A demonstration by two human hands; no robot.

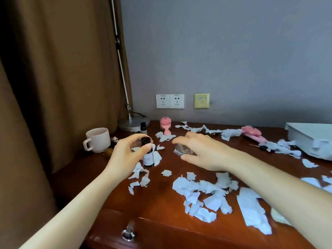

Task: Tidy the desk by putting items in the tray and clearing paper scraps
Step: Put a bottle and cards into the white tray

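Observation:
My left hand (128, 155) grips a small dark bottle (148, 157) with a white label by its black cap; the bottle stands upright on the wooden desk (161, 200). My right hand (201, 151) curls over a small clear box of metal clips (185, 151), thumb and fingers around it. Torn white paper scraps (201, 193) lie scattered across the desk. The white tray (312, 139) sits at the far right edge.
A white mug (98, 139) stands at the left, a lamp base (133, 124) and a second small bottle (143, 127) behind it. A pink hairbrush (165, 127) and another pink item (252, 133) lie near the wall. A drawer handle (128, 232) sticks out in front.

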